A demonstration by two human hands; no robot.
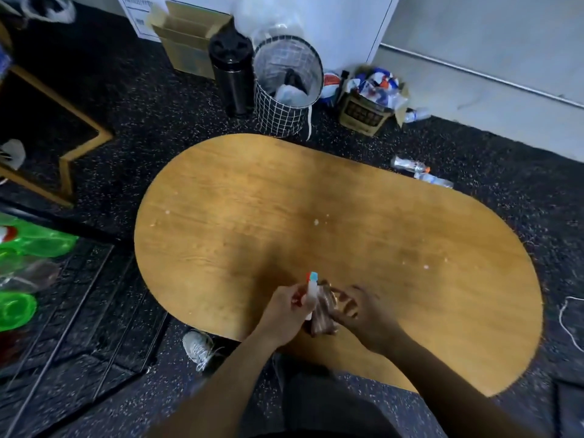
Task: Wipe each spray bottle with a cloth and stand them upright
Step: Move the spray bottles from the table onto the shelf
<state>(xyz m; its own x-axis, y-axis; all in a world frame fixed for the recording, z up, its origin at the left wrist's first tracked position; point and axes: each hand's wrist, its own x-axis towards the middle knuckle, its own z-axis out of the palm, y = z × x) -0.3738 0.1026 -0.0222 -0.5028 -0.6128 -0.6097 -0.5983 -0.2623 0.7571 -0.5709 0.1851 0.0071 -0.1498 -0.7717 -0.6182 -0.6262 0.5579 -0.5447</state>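
Note:
A spray bottle [311,290] with a white head and a blue-and-red nozzle tip is held over the near edge of the wooden oval table [316,222]. My left hand [286,311] grips it at the neck. A brown cloth [324,314] is wrapped against the bottle's body, which it mostly hides. My right hand [357,311] holds the cloth against the bottle, its fingers curled and blurred. No other spray bottle shows on the table.
Beyond the table's far edge stand a wire-grid bin [284,90], a black cylindrical bin [232,71], a cardboard box [186,42] and a basket of rubbish [373,99]. Plastic bottles [420,172] lie on the floor at right. Green plastic items [19,279] sit at left.

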